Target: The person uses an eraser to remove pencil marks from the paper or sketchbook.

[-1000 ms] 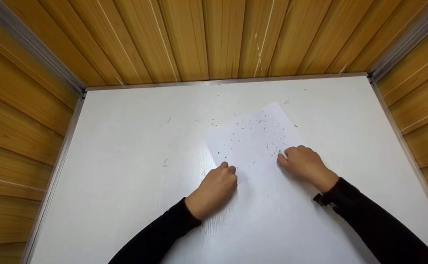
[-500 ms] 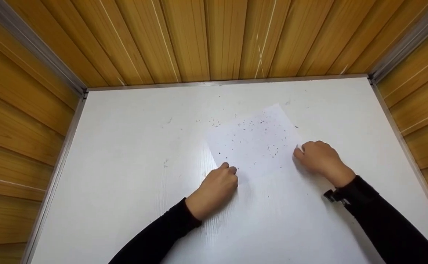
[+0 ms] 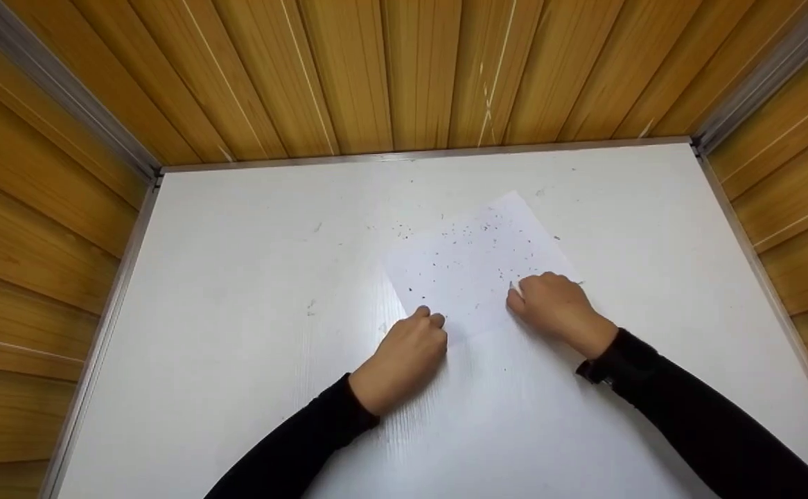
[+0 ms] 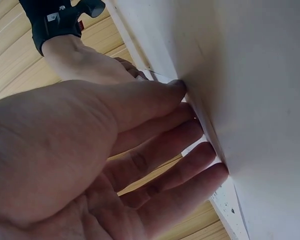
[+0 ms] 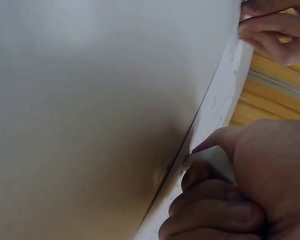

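A white sheet of paper lies slanted on the white table, strewn with small dark crumbs. My left hand rests its fingertips at the paper's near left corner. In the left wrist view its fingers reach out fairly straight, tips pressing down and nothing between them and the thumb. Over the right part of the sheet, my right hand pinches a small white eraser between thumb and curled fingers. Most of the eraser is hidden by the hand; only a pale tip shows in the head view.
The white table carries stray crumbs and grey smudges beyond the sheet. Wood-patterned panels wall in its back, left and right sides, with metal rails along the edges.
My right hand moved out to the right edge of the paper, then came back left over the sheet with the eraser. The left hand stayed in place.
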A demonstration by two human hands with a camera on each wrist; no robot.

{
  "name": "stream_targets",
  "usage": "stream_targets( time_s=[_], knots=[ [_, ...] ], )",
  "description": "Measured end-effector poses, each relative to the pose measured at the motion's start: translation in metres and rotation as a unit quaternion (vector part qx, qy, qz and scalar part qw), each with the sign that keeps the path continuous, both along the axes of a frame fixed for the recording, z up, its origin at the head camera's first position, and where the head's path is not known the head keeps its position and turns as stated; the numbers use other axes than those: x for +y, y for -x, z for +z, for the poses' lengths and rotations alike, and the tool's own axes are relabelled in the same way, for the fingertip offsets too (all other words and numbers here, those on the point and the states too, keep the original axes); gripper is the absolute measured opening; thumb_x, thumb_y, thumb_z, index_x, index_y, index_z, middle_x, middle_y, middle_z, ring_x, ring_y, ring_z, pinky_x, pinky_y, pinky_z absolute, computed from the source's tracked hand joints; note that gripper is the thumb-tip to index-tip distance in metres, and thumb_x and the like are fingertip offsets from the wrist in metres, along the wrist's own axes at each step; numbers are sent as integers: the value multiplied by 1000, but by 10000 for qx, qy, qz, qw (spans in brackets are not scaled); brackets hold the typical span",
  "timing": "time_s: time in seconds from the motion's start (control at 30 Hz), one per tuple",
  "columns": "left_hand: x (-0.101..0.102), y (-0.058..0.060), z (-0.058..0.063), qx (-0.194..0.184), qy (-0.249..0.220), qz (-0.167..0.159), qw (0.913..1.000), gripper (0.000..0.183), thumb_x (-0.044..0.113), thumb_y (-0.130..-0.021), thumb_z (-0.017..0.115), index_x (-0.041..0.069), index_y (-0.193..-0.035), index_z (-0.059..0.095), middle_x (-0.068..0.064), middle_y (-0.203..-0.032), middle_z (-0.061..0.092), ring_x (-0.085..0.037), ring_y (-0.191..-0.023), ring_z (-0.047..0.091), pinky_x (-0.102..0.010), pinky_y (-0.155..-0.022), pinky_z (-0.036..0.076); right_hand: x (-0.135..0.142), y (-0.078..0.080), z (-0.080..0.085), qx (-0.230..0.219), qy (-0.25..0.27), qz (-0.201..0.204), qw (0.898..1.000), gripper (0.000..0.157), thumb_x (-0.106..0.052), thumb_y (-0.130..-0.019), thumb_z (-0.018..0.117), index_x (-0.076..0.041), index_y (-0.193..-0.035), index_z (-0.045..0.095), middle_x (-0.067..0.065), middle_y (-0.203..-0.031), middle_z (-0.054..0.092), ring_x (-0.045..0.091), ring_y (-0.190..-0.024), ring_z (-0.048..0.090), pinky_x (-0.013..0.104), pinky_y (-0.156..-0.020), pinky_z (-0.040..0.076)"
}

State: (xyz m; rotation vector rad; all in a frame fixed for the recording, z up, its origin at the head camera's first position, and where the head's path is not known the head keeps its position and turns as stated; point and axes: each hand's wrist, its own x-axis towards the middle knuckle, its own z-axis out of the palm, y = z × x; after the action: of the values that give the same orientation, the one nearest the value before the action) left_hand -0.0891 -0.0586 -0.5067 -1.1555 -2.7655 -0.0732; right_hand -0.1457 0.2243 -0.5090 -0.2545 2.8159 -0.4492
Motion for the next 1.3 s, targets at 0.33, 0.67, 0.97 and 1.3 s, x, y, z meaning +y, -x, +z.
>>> stream_targets(
  time_s=[0.33,0.67,0.97,1.3],
  knots=[
    [-3,4,1,50,15,9,10000,25,-10,-86,69,9,-78,82,-1,-77,68,-17,-70,56,-27,-58,60,64,14,6,-462,-153,-585,9971,54,-37,-110,43,7,-105,74,29,-104,73,35,-87,63,47,-75,52],
    [-2,4,4,-7,62,17,10000,25,-10,-85,69,9,-80,83,-1,-79,69,-16,-71,57,-26,-58,60,85,18,13,-333,-201,-601,9974,53,-36,-111,44,7,-99,74,24,-94,71,33,-82,59,41,-67,47],
    [-5,1,3,60,130,82,9999,23,-9,-84,70,9,-80,83,0,-79,66,-15,-69,54,-25,-57,58,-15,-4,16,-118,367,202,9991,44,-37,-113,53,-10,-80,64,6,-71,58,25,-73,58,40,-68,47],
    [0,0,-2,391,95,-50,9992,19,-3,-86,73,14,-87,83,4,-91,76,-16,-77,62,-25,-61,59,-101,-9,-1,45,134,1138,9934,43,-32,-111,56,-10,-74,61,13,-77,66,33,-75,62,51,-70,54]
  ],
)
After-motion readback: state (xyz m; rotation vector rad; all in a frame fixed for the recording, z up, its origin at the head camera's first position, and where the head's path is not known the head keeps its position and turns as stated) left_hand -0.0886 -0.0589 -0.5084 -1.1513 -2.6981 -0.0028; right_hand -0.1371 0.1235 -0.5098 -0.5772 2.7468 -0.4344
